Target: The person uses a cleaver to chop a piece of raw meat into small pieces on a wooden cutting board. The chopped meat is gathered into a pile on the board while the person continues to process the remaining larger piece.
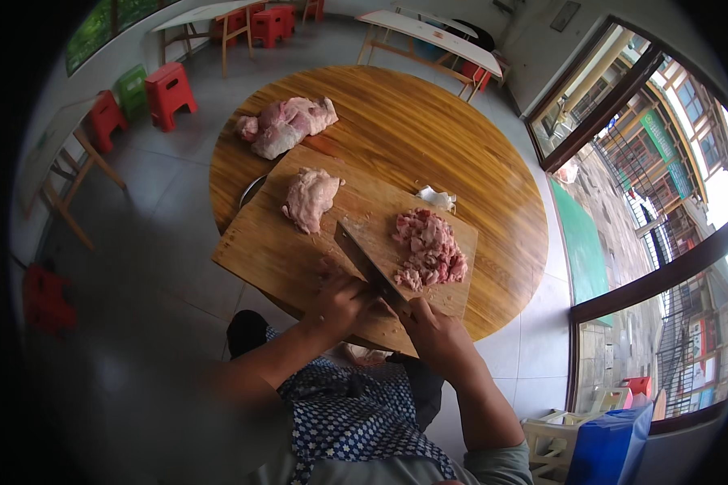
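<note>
My right hand (pixel 438 336) grips the handle of a cleaver (pixel 370 264), whose blade points up and left across a wooden cutting board (pixel 255 233). Close beside the blade, my left hand (pixel 338 304) curls over a piece of raw meat (pixel 329 267); the fingers hide most of it. To the right of the blade lies a heap of chopped raw meat (pixel 431 250). A pale lump of raw meat (pixel 313 199) sits on the board's upper left. Beyond the board, a larger raw cut (pixel 288 124) rests on the round wooden table (pixel 400 121).
A crumpled white cloth or tissue (pixel 437 197) lies by the board's far edge. The board's near side overhangs the table. Red stools (pixel 168 94) and a green stool (pixel 132 91) stand at left, white-topped tables (pixel 431 37) behind. Glass doors (pixel 619 121) are at right.
</note>
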Available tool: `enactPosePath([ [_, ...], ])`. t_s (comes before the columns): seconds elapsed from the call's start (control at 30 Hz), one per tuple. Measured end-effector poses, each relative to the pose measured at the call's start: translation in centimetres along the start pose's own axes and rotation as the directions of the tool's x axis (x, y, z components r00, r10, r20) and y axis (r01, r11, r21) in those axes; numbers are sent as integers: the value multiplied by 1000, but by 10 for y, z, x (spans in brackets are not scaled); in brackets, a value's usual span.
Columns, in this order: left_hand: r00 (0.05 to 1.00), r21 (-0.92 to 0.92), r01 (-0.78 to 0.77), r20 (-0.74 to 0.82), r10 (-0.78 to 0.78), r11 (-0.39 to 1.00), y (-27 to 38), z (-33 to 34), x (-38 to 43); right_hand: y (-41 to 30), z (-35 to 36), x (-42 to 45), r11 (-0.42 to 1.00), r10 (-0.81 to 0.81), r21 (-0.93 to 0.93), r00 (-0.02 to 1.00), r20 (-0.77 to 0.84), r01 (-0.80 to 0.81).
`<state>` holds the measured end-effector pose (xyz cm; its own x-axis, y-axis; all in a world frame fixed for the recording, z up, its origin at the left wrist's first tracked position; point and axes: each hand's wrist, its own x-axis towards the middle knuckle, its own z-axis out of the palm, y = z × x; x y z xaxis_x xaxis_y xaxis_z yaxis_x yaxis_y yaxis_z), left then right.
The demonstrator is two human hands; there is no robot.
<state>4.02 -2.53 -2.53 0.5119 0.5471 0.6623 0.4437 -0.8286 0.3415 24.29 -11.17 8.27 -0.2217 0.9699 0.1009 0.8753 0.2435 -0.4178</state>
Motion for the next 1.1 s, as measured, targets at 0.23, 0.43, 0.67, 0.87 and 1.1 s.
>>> enactPosePath([
  [0.23,999,-44,32,-21,-33,998,7,-6,1,-15,-33,-30,987,159,-62,973,168,-150],
  [0.43,1000,19,29,-12,-28,999,9,-6,3,-8,-7,18,991,109,-98,969,221,-89],
  [0.67,996,-126,88,-18,-91,988,1,-5,2,44,-2,42,996,90,22,996,20,-90],
  [0.87,994,-205,99,-29,-107,974,6,0,6,53,-34,15,770,353,562,935,23,-304],
  [1.1,993,-153,89,-69,-101,984,11,-15,12,27,10,-22,791,382,586,890,-250,-175],
])
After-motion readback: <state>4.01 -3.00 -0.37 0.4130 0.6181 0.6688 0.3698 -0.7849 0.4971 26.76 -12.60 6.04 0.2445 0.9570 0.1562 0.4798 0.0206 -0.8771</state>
